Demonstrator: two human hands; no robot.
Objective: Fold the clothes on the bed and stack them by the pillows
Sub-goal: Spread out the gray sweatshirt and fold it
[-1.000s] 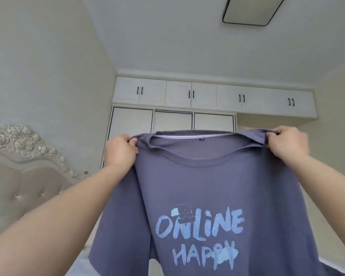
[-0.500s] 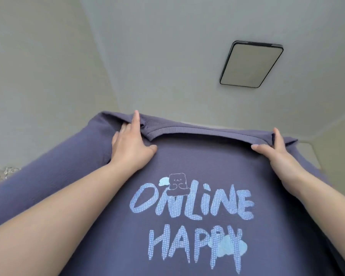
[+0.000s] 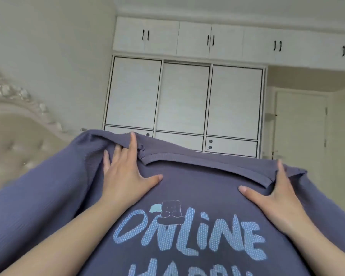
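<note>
Purple T-shirt [image 3: 187, 196] fills the lower half of the head view, print side facing the camera, spread out between the two hands; collar [image 3: 207, 168] runs along its top edge, slightly tilted down to the right; light blue lettering "ONLINE" across the chest with a small bear outline above it, a second line of text cut off by the bottom of the view.

Left hand [image 3: 124, 176] lies flat on the shirt just left of the collar; grip wide, fingers straight and spread, thumb out to the right, fingertips at the shoulder edge where the cloth bunches into a small fold; nothing is pinched.

Right hand [image 3: 277, 198] lies flat on the shirt at the right end of the collar; grip wide too, index finger pointing up along the shoulder seam, thumb out to the left (the other fingers are hidden behind the cloth edge, so cannot tell how they lie).

Both forearms come in from the bottom corners over the shirt; sleeves of the shirt drape off to either side.

Behind: white wardrobe [image 3: 183, 100] with three tall panels, a row of upper cabinets [image 3: 207, 40] with black handles above it; carved padded headboard [image 3: 18, 120] at the left edge; pale door [image 3: 301, 124] at the right; the bed surface itself is hidden by the shirt.
</note>
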